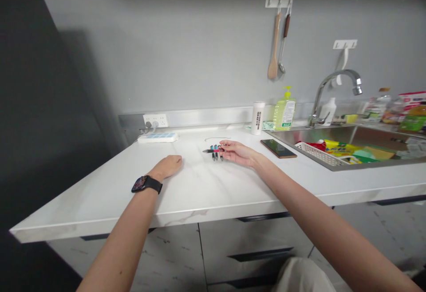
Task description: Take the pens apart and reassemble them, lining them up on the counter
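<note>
My right hand [240, 153] pinches a black and red pen [210, 151] between thumb and fingers, level and pointing left. Just under it, several dark pens with blue and other coloured parts [216, 156] lie side by side on the white countertop [199, 185]. Whether the held pen touches them I cannot tell. To the left, my left hand [170, 166] rests on the counter with its fingers curled in, apart from the pens; a black watch [146, 184] is on that wrist.
A phone [278, 148] lies right of my right hand, beside the sink [319, 164] with packets and a white basket in it. A white canister [257, 118] and a soap bottle [285, 111] stand at the back. A power strip [158, 137] sits back left.
</note>
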`<state>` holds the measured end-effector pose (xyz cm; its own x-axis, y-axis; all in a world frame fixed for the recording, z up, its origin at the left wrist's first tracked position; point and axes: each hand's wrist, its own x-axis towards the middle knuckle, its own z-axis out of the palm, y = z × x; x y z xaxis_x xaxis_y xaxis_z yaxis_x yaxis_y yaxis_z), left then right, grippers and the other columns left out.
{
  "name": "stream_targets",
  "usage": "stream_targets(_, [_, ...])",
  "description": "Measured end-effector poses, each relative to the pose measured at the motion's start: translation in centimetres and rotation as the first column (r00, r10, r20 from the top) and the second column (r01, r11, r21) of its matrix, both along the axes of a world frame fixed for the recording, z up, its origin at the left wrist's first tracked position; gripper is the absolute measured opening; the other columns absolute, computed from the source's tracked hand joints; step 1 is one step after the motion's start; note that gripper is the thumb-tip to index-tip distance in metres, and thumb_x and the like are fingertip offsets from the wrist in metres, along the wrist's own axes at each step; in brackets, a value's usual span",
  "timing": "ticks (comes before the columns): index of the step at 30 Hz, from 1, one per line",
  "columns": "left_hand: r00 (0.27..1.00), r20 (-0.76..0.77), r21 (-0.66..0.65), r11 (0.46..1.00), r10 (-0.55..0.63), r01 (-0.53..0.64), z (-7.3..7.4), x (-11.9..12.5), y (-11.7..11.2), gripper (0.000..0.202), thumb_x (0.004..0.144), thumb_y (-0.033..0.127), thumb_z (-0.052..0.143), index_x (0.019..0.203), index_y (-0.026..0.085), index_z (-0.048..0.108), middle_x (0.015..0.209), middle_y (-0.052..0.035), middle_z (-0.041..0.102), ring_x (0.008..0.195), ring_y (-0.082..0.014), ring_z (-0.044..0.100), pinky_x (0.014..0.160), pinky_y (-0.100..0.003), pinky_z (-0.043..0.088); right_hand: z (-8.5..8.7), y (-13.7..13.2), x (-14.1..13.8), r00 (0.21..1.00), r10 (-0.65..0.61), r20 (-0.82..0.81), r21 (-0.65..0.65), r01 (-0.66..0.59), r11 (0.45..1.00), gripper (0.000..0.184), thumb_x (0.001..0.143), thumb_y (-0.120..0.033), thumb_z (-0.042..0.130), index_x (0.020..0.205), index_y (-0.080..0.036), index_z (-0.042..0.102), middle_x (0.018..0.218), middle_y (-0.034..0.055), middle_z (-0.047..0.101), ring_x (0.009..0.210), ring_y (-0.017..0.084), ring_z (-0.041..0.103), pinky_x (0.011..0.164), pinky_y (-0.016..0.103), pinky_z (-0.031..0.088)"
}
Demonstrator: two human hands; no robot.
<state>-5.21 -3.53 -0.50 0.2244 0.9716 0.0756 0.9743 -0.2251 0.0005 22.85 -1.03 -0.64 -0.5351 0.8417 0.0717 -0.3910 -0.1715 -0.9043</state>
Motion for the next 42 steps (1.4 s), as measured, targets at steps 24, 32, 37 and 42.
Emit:
stream_targets(24, [0.999,-0.008,-0.001,0.999,-0.045,0.045,0.1,-0.4,0.1,0.038,0.088,0.024,0.026,0.086,0.014,0.063,0.101,-0.0138,0.068,0.095,-0.0219,0.061,0.087,-0.030,0.043,-0.3,0.4,0.2,0.994,-0.099,0.044,0.018,0.098,0.995,0.039,0.061,0.011,0.064,0.089,-0.015,0.055,0.081,0.0013,0.064,0.070,0.010,0.066,0.069,0.019,0.055])
stream_targets(32, [0.998,-0.017,-0.013,0.998,-0.061,0.061,-0.2,-0.7,0.7,0.041,0.088,0.029,0.024,0.086,0.016,0.063,0.102,-0.0117,0.068,0.096,-0.0207,0.061,0.090,-0.029,0.042,-0.4,0.5,0.6,0.999,-0.029,0.043,0.092,0.025,0.995,0.037,0.052,0.013,0.062,0.072,-0.016,0.050,0.060,-0.0069,0.051,0.059,0.007,0.057,0.061,0.018,0.049])
stream_targets(37, [0.998,-0.036,-0.022,0.999,-0.042,0.041,0.1,-0.5,0.4,0.043,0.087,0.028,0.023,0.090,0.013,0.063,0.105,-0.0138,0.067,0.098,-0.0218,0.061,0.090,-0.029,0.042,-0.6,0.8,0.5,0.991,-0.099,0.089,0.075,0.093,0.993,0.037,0.050,0.015,0.059,0.067,-0.016,0.049,0.059,-0.0066,0.053,0.059,0.007,0.057,0.062,0.018,0.048])
stream_targets(42, [0.999,-0.039,-0.019,0.999,-0.026,0.025,0.1,-0.3,0.4,0.043,0.086,0.029,0.024,0.093,0.014,0.063,0.109,-0.0127,0.067,0.101,-0.0212,0.060,0.092,-0.028,0.041,-0.2,0.0,0.4,0.997,-0.032,0.065,0.078,0.027,0.997,0.028,0.062,0.006,0.066,0.076,-0.015,0.053,0.068,-0.0020,0.060,0.065,0.008,0.061,0.072,0.022,0.051])
